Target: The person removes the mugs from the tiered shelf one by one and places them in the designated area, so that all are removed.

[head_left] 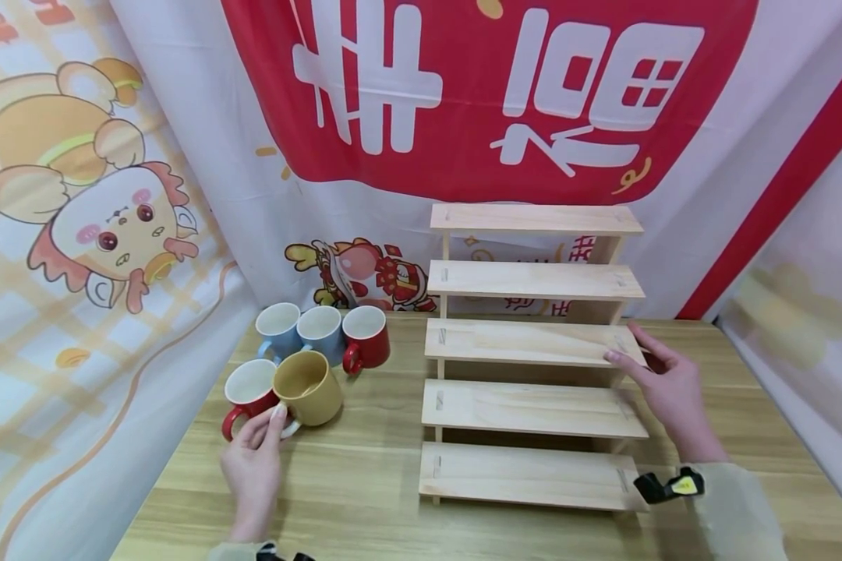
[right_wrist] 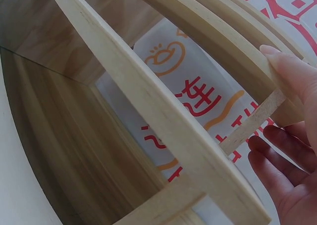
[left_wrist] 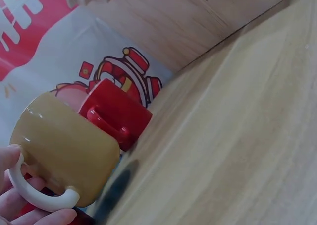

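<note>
A tan-yellow mug (head_left: 310,389) with a white handle (left_wrist: 47,197) is held by my left hand (head_left: 254,460), thumb and fingers pinching that handle. A shadow on the table beside it in the left wrist view suggests the mug is raised. At the right end of the tiered wooden shelf (head_left: 526,343), my right hand (head_left: 673,389) grips the middle board, thumb on top and fingers around the edge. Behind the yellow mug stand a red mug (head_left: 368,343) and two light-blue mugs (head_left: 279,331). Another red mug (head_left: 250,387) is to its left, partly hidden by it.
The shelf rises in several steps toward the back of the wood-grain table (head_left: 365,499). Printed cloth hangs along the back (head_left: 203,93) and both sides. The mugs cluster at the table's left, near the left cloth.
</note>
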The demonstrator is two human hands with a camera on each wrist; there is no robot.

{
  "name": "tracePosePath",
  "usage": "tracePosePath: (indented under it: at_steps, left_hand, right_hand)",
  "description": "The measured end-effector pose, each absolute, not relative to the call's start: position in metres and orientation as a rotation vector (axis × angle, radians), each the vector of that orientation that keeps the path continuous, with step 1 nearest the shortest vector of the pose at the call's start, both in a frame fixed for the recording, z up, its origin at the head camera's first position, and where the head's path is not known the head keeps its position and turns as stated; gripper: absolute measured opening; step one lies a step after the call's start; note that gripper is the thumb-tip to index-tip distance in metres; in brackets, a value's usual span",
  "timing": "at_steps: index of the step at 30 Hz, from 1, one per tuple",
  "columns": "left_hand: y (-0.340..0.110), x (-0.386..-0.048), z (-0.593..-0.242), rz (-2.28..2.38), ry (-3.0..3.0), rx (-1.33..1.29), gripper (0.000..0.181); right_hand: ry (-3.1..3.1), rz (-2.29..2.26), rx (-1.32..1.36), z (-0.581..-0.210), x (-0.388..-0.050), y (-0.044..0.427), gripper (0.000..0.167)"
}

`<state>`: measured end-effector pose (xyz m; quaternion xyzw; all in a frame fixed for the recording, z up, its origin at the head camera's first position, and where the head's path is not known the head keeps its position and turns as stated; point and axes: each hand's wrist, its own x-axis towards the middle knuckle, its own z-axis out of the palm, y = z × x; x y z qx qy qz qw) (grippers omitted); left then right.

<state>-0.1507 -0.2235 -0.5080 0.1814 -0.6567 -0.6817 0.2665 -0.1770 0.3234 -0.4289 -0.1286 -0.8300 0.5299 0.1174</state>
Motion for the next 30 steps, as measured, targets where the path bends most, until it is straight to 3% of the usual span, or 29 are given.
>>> tracePosePath:
  at_steps: [22,30]
  left_hand:
    - [-0.219,-0.162,-0.525,-1.698,-1.861,0.566,0.031]
    - [-0.206,-0.145,-0.500,-1.641,-1.887,0.431,0.057]
  right_hand:
    - [-2.386,1.522,-0.331,-0.433,-0.175,0.324,0.074]
    - [-2.345,1.561,-0.285,-0.433,-0.175,0.324,0.070]
